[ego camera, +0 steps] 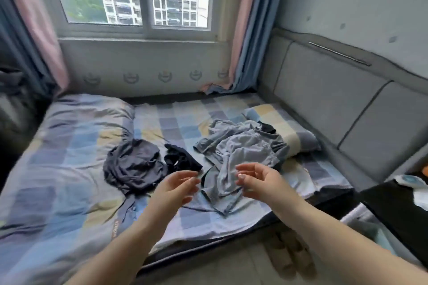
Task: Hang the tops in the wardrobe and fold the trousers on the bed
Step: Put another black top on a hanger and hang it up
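A crumpled pale grey-blue garment pile (240,148) lies on the checked bed sheet (176,127), partly over a pillow. To its left lie a dark navy crumpled garment (134,165) and a small black piece of clothing (183,157). My left hand (178,186) hovers over the sheet with relaxed fingers, holding nothing. My right hand (257,179) is held just in front of the grey-blue pile, fingers loosely curved, and grips nothing. Both hands face each other, a short gap between them.
A checked pillow (291,127) sits by the grey padded headboard (335,104). A folded checked duvet (69,146) covers the bed's left side. A dark bedside table (398,210) stands at right. Slippers (289,259) lie on the floor. Window and curtains are behind.
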Motion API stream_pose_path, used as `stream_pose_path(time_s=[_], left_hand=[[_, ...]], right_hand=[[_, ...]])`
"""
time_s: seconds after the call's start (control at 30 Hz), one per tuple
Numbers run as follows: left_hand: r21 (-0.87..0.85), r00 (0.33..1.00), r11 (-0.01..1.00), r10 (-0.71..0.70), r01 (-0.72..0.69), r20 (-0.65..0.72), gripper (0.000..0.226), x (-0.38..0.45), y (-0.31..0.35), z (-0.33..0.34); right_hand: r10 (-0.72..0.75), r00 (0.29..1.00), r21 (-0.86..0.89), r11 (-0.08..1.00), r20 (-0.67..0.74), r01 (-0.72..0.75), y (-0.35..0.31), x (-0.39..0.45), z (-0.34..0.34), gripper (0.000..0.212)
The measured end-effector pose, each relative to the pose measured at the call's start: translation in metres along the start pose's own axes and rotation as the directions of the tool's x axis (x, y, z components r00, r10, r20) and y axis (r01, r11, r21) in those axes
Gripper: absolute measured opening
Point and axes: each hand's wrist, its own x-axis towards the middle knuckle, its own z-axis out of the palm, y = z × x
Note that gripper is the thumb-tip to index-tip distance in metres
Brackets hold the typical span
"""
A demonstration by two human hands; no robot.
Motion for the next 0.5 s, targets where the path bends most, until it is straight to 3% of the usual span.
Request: stream_pose_path(time_s=[0.23,0.5], left_hand=[[-0.081,0.963,0.995,-0.079,0.060,-0.256,0.014,0.025,-0.023,-0.086],[-0.138,0.896,0.983,-0.171,0.124,-0.410,0.013,0.116,-0.041,-0.109]], right_hand=[[0.046,0.973,-0.048,0.998,0.225,-0.036,-0.010,0.083,0.075,0.014],[0.143,0.943,-0.026,0.990,0.302,-0.142,0.021,0.215,0.093,0.014]])
